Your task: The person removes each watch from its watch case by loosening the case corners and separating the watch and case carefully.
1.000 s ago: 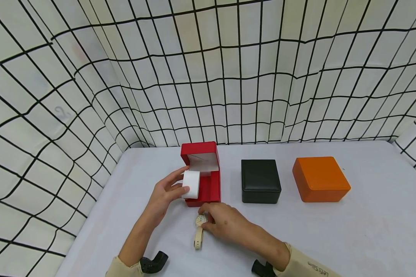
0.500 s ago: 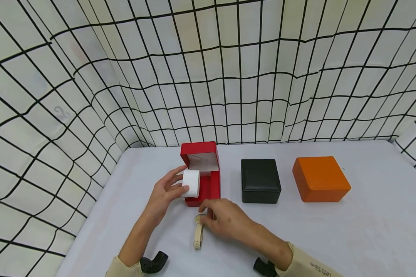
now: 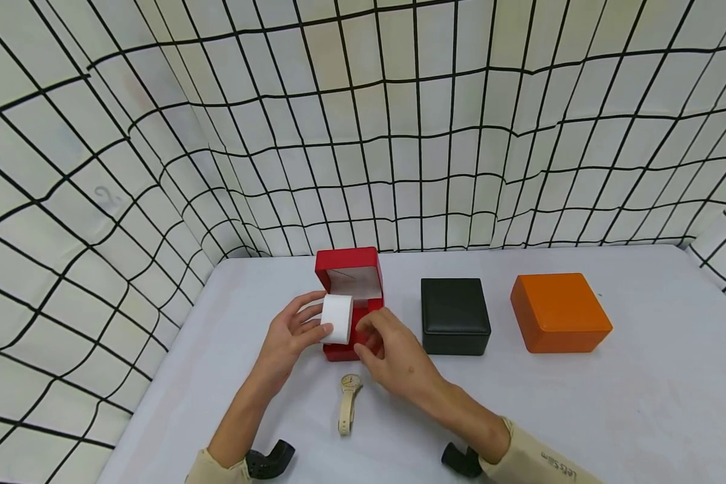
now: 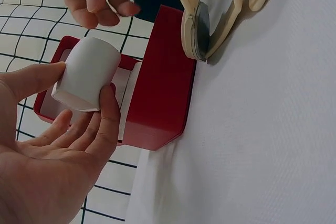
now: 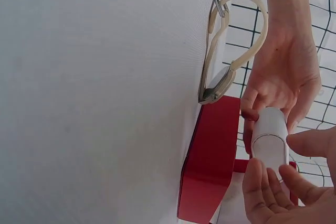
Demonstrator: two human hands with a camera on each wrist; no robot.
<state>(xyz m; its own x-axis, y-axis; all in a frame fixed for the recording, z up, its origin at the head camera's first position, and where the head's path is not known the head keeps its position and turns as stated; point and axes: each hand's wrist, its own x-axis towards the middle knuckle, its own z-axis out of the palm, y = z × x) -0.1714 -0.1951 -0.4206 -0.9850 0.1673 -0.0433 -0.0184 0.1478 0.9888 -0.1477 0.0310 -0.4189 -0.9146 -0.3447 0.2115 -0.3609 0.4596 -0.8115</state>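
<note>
My left hand [image 3: 283, 339] pinches a white watch cushion [image 3: 337, 319] between thumb and fingers, in front of the raised lid of a red watch box [image 3: 348, 259]. In the left wrist view the cushion [image 4: 89, 72] shows as a rounded white roll. My right hand [image 3: 404, 359] hovers at the box's right side, fingers loosely bent and holding nothing; the right wrist view has its fingertips close to the cushion's end. A cream-strapped wristwatch [image 3: 347, 403] lies on the table in front of the box, its buckled strap [image 5: 262, 27] standing in a loop.
Right of the red box sits a closed dark green box [image 3: 456, 316], and farther right a closed orange box [image 3: 559, 312]. White cloth covers the table [image 3: 653, 403]. A white wall with black grid lines [image 3: 399, 134] rises behind and at the left.
My right hand has let go of the watch and moved up and forward to the red box. The cushion in my left hand has shifted slightly right; the watch stays on the table.
</note>
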